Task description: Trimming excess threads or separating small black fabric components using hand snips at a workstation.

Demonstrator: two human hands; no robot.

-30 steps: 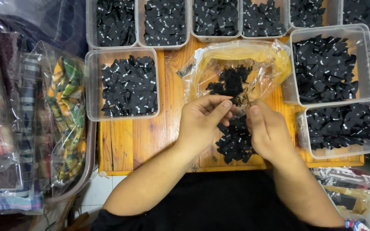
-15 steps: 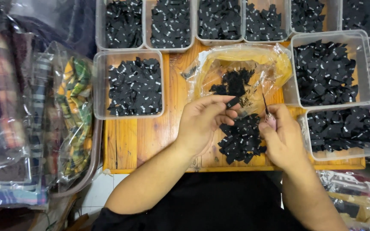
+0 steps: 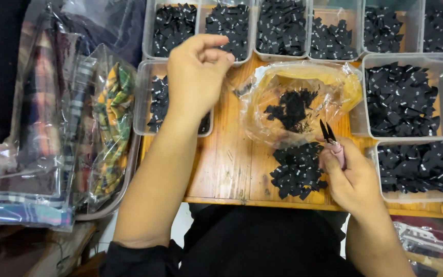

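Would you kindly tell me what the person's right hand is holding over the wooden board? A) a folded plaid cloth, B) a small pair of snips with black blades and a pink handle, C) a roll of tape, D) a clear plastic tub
B: the right hand grips small snips, black blades pointing up beside the loose pile of black labels on the wooden board.

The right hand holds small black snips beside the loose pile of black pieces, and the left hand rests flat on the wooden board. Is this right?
Not quite. The head view shows the left hand raised over the clear tubs, fingers pinched, not flat on the wooden board. The right hand does hold the snips beside the pile.
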